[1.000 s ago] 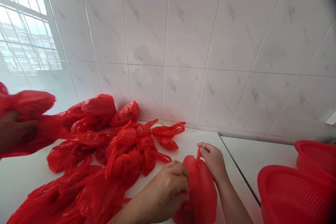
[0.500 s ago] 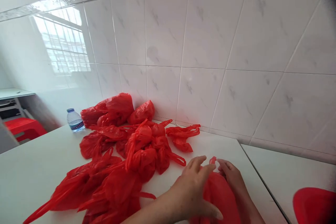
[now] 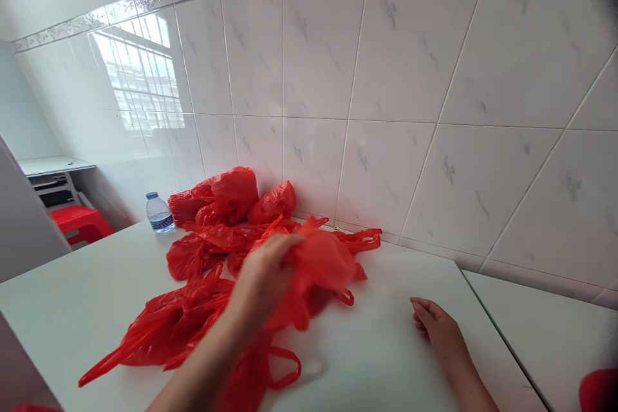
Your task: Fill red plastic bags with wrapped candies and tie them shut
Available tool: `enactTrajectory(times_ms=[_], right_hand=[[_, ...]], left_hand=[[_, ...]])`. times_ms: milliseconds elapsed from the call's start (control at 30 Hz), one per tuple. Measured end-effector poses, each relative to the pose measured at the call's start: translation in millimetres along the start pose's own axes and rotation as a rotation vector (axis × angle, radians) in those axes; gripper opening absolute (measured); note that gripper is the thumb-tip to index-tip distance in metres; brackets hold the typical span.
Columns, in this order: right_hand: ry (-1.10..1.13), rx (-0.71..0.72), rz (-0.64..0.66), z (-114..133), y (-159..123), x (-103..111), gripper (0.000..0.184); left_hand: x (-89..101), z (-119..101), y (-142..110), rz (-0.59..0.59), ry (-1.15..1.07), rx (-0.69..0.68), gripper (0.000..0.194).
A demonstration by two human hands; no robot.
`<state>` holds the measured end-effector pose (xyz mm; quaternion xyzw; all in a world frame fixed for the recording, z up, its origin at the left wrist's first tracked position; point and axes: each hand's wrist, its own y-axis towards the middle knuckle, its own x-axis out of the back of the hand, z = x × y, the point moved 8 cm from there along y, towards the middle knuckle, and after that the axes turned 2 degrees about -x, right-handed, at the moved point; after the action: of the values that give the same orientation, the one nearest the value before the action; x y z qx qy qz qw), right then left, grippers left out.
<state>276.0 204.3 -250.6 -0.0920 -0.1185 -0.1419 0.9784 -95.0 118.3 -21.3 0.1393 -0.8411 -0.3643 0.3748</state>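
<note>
My left hand (image 3: 265, 273) is closed on the gathered top of a red plastic bag (image 3: 326, 257), which is blurred and held over a heap of similar bags. Below it lie several crumpled red plastic bags (image 3: 167, 328), some with loop handles stretched out on the white tabletop. My left forearm covers part of the heap. Off to the right, my right hand (image 3: 437, 325) rests low over the table, its fingers curled against the thumb and nothing showing in them.
A water bottle (image 3: 159, 212) with a blue cap stands at the far left of the table. Fuller red bags (image 3: 232, 196) lean by the tiled wall. A red stool (image 3: 82, 222) is beyond the table's left edge. At the lower right, part of a red object (image 3: 599, 389) shows.
My left hand has carried the red bag away from my right hand, leftward over the heap. My right hand has let go of it. The view has swung left, bringing in the bottle.
</note>
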Motion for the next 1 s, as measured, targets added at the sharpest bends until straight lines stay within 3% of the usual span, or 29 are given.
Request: enactTrajectory(times_ms=[100,167,233,300,400,500,600,733,1000], right_hand=[[-0.001,0.003,0.001,-1,0,-1,0.046],[-0.002,-0.002,-0.001,-2,0,-1,0.047],[-0.007,-0.003,-0.004,-2,0,-1,0.048],[-0.014,-0.004,-0.005,-2,0,-2,0.047],[-0.029,0.001,-0.009,0,-1,-2,0.045],[-0.055,0.01,-0.006,1,0,-4,0.046],[-0.098,0.005,-0.003,-1,2,-4,0.046],[-0.137,0.003,0.01,-7,5,-3,0.047],[-0.206,0.029,0.021,-10,7,-5,0.046]], left_hand=[[60.0,43,9,-0.201,0.225,0.168,0.043],[76.1,72,7,-0.201,0.34,0.245,0.042],[70.2,96,0,-0.067,0.426,0.264,0.044],[55.1,106,-15,0.063,0.515,0.216,0.05],[28.8,85,-48,0.145,0.548,0.023,0.058],[-14.7,50,-91,0.449,0.454,-0.218,0.072],[-42.2,49,-124,0.674,0.397,-0.271,0.072],[-40.6,95,-129,0.64,0.477,-0.186,0.058],[-4.2,161,-104,0.579,0.598,-0.24,0.024]])
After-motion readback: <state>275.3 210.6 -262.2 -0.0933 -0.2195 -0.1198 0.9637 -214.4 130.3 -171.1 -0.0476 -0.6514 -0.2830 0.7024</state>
